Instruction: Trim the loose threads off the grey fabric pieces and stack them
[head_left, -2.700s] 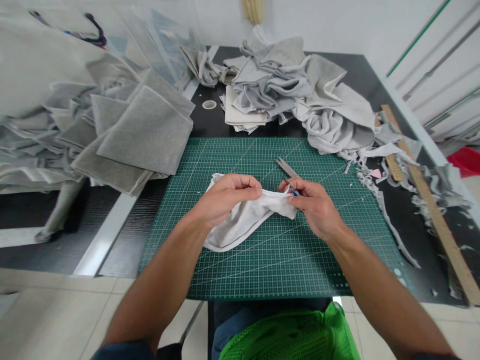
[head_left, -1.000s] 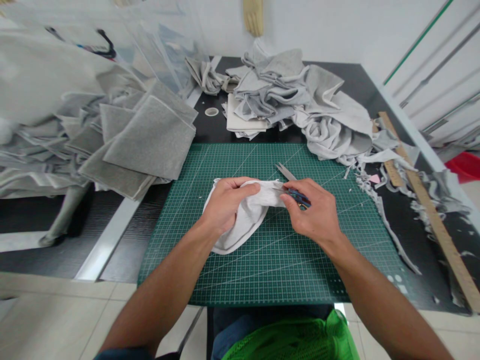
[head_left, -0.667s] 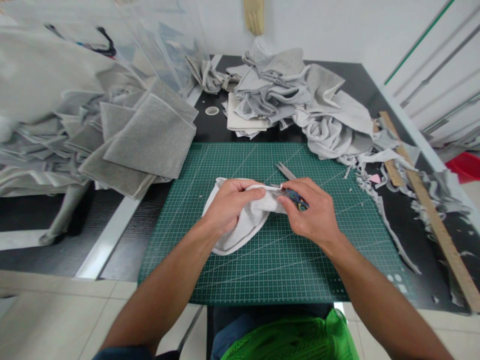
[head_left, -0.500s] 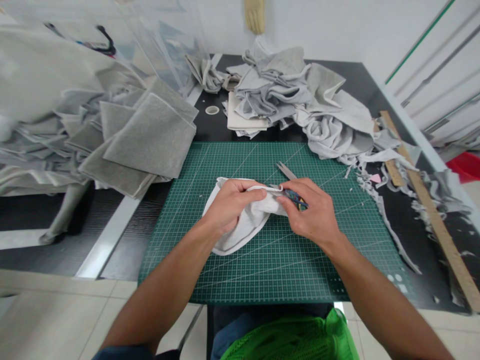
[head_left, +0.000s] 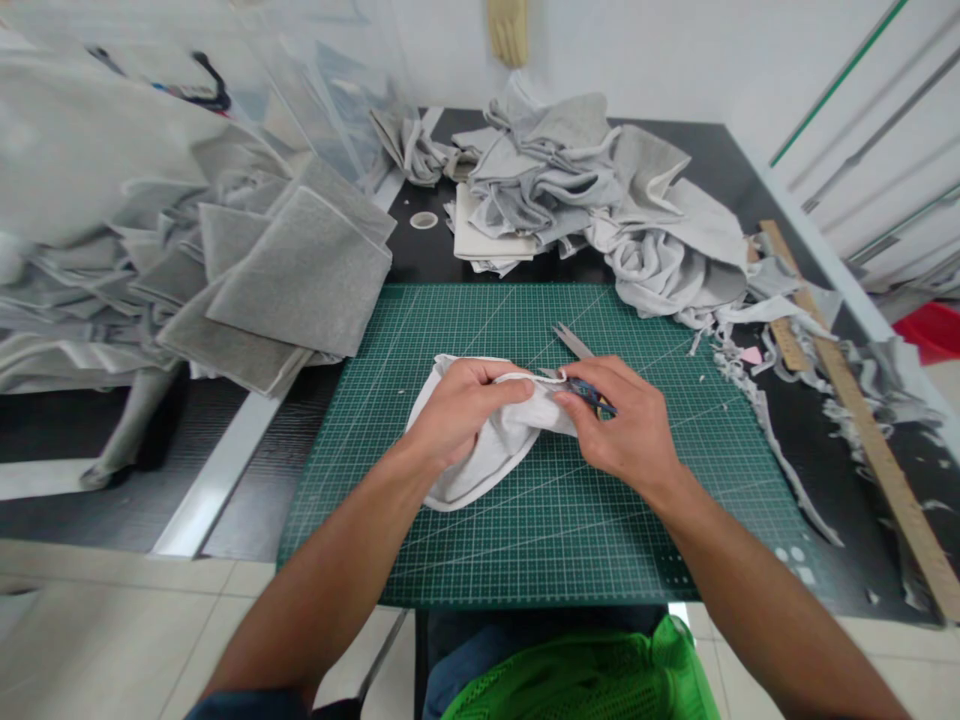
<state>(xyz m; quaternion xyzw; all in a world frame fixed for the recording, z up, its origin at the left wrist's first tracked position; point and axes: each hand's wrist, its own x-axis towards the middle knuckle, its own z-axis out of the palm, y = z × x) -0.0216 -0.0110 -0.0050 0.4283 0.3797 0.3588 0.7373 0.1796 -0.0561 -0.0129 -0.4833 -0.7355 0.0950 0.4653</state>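
A light grey-white cloth piece (head_left: pixel 480 470) with a bound edge lies partly on the green cutting mat (head_left: pixel 450 560), its upper edge gathered up between my hands. My left hand (head_left: pixel 465 405) is closed on the cloth, thumb on top along the edge. My right hand (head_left: pixel 626 420) pinches the same edge a short way to the right, thumb against forefinger. Scissors (head_left: pixel 574 343) lie behind my right hand with their blades pointing up and left. Their dark blue and yellow handles are partly hidden by the fingers and the cloth.
Grey folded cloths (head_left: pixel 300 270) are piled at the left. A heap of crumpled grey cloth (head_left: pixel 547 170) and a tape roll (head_left: pixel 424 220) lie beyond the mat. Wooden rulers (head_left: pixel 885 460) and frayed fabric scraps (head_left: pixel 772 440) lie along the right side.
Almost nothing differs. Both hands keep their grip on the cloth edge in the same place, and the scissors have not moved.
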